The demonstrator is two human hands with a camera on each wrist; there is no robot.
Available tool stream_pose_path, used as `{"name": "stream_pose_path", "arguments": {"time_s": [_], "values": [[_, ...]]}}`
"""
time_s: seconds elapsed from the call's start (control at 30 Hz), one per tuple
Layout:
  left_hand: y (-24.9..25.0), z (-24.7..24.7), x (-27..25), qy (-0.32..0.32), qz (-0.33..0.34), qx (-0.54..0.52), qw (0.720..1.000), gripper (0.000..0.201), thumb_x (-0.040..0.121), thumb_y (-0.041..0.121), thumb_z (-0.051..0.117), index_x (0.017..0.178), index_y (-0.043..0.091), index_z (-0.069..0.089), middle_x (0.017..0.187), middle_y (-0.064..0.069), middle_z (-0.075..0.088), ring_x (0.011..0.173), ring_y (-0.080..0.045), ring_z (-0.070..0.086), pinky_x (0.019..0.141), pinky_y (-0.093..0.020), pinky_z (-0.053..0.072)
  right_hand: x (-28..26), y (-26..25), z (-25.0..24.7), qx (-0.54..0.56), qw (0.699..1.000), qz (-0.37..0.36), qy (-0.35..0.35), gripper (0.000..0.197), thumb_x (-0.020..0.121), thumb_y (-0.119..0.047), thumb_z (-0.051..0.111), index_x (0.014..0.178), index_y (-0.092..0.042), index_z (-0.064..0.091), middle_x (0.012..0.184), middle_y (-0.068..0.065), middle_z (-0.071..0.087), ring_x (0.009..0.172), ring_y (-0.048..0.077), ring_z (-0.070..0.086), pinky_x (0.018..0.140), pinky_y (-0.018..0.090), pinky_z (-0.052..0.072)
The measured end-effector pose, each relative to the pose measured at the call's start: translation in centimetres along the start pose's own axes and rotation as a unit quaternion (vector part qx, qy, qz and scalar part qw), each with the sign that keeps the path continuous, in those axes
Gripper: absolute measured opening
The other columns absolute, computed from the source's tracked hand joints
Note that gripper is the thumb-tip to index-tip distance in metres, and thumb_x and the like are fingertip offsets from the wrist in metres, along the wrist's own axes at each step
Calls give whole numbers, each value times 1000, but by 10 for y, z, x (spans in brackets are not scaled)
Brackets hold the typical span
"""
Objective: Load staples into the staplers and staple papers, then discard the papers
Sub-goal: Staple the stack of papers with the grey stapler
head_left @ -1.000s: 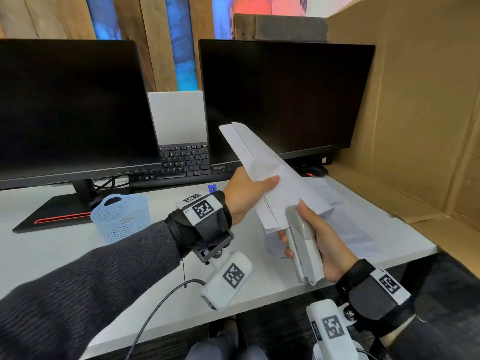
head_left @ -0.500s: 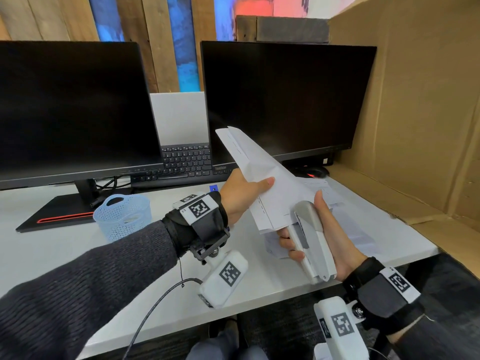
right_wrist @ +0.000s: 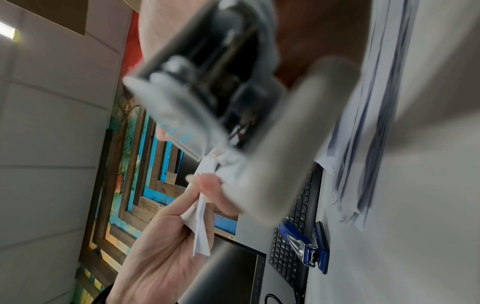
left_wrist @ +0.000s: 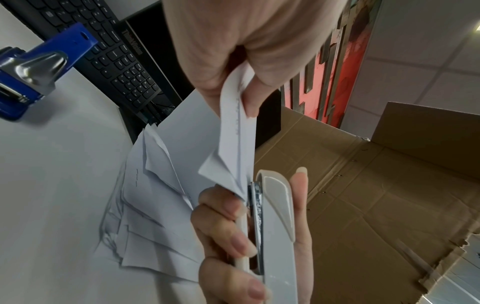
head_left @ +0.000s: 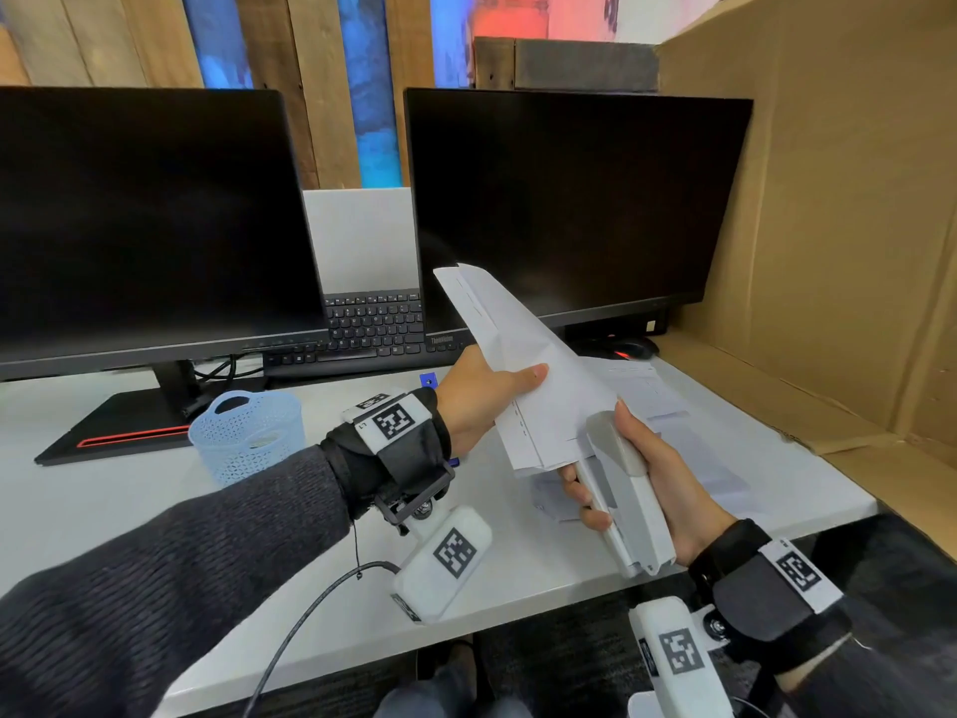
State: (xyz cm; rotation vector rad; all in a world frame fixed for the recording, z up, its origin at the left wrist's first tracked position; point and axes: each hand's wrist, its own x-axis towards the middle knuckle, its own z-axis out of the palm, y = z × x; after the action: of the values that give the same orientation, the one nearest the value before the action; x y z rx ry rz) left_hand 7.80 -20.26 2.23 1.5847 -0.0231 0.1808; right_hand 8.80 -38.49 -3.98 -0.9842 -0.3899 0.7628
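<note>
Nearest, the right hand [head_left: 657, 489] gripped a white stapler [head_left: 624, 502] above the desk [head_left: 129, 505] edge, fingers curled round its base & thumb along the top. The stapler's front end was on the lower corner of the folded papers [head_left: 523, 365]. The left hand [head_left: 481, 396] pinched those papers higher up, thumb on top. More papers [left_wrist: 155, 205] lay on the desk under the hands. Farther left stood a blue basket [head_left: 248, 435], and a blue stapler [left_wrist: 28, 80] lay near the keyboard [head_left: 375, 329]. Behind were 2 dark monitors [head_left: 569, 209].
</note>
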Motion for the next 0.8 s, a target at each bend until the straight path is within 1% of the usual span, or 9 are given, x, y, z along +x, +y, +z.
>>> {"name": "stream_pose_path", "arguments": {"time_s": [0.23, 0.4, 0.43, 0.47, 0.53, 0.6, 0.67, 0.73, 0.8], "values": [[1, 1, 0, 1, -5, -2, 1000, 41, 92, 4, 60, 131, 1, 52, 126, -18, 63, 113, -34, 62, 100, -49, 49, 1, 0, -4, -7, 1000, -16, 11, 66, 53, -59, 84, 94, -8, 76, 74, 14, 57, 57, 18, 54, 42, 25, 45], [1, 1, 0, -5, -5, -5, 1000, 41, 92, 4, 60, 131, 1, 52, 126, -18, 63, 113, -34, 62, 99, -50, 49, 1, 0, -3, -17, 999, -17, 28, 67, 53, -55, 86, 99, -8, 73, 72, 14, 57, 56, 18, 54, 42, 24, 45], [1, 1, 0, -6, -5, -4, 1000, 41, 91, 4, 60, 132, 1, 52, 126, -18, 63, 114, -34, 62, 100, -51, 48, 1, 0, -2, -18, 999, -17, 36, 65, 57, -55, 84, 100, -8, 70, 71, 14, 57, 55, 18, 53, 42, 24, 45], [1, 1, 0, -8, -4, -2, 1000, 42, 92, 4, 60, 132, 2, 51, 126, -18, 63, 114, -34, 62, 100, -51, 48, 1, 0, -2, -19, 999, -17, 46, 60, 65, -55, 78, 101, -8, 68, 70, 13, 56, 54, 17, 53, 41, 24, 44], [1, 2, 0, -12, -5, -1, 1000, 41, 92, 4, 60, 132, 2, 51, 127, -18, 62, 114, -34, 62, 100, -52, 48, 1, 1, -2, -20, 998, -16, 62, 49, 81, -51, 59, 103, -8, 64, 68, 12, 55, 53, 16, 52, 41, 23, 43], [1, 2, 0, -14, -4, -3, 1000, 40, 92, 3, 59, 131, 1, 52, 126, -18, 63, 114, -35, 62, 100, -52, 48, 1, 2, -3, -16, 997, -14, 68, 47, 84, -50, 54, 102, -8, 66, 69, 11, 55, 53, 16, 52, 42, 24, 44], [1, 2, -1, -12, -2, 0, 1000, 39, 92, 3, 59, 131, 0, 52, 126, -18, 63, 113, -35, 62, 100, -51, 48, 1, 3, -4, 2, 999, -7, 51, 51, 78, -54, 65, 99, -8, 71, 72, 12, 56, 57, 18, 53, 44, 26, 46], [1, 2, 0, -10, -1, 4, 1000, 39, 92, 3, 59, 130, 1, 53, 125, -18, 63, 113, -34, 62, 100, -50, 48, 1, 3, -6, 18, 1000, 1, 23, 60, 66, -55, 78, 100, -6, 72, 76, 13, 55, 61, 21, 53, 47, 27, 45], [1, 1, 0, -8, -1, 0, 1000, 38, 92, 2, 59, 129, 0, 54, 125, -19, 63, 113, -35, 62, 100, -50, 48, 2, 2, -8, 28, 1000, 4, 4, 66, 64, -56, 78, 104, -4, 69, 79, 14, 53, 64, 22, 51, 48, 27, 42]]}}
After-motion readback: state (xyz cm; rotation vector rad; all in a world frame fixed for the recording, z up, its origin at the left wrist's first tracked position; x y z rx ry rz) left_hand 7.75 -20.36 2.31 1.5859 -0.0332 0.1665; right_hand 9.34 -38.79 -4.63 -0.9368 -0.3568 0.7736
